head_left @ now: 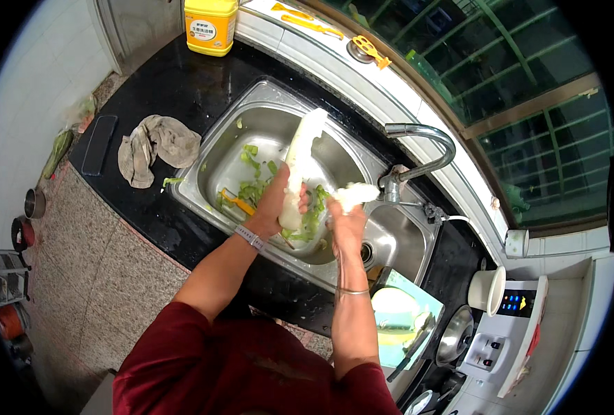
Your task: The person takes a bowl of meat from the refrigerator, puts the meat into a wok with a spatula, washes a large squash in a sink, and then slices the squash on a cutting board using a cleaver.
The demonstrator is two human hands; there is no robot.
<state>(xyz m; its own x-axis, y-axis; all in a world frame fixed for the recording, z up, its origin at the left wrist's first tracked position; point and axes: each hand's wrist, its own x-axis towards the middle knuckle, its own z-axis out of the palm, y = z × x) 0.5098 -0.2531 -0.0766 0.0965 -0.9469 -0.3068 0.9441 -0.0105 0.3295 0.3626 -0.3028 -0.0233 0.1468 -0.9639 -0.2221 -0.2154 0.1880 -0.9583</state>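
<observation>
My left hand [274,202] is closed around the lower part of a long, pale, peeled vegetable [305,142], its exact kind unclear, held slantwise over the larger sink basin. Beside it, my right hand [348,227] grips a white, lumpy, spongy-looking piece [355,195] near the divider between the basins. Green peelings [254,188] lie scattered in the double steel sink [213,131] beneath both hands. Among them rests a peeler with an orange-yellow handle [238,203], partly behind my left wrist.
A chrome faucet [431,162] arches from behind the sink. At right, a light green cutting board [425,304] carries pale vegetable pieces and a knife [412,349]. A grey rag [158,149] and phone [99,145] lie at left, near a yellow jug [210,28] farther back.
</observation>
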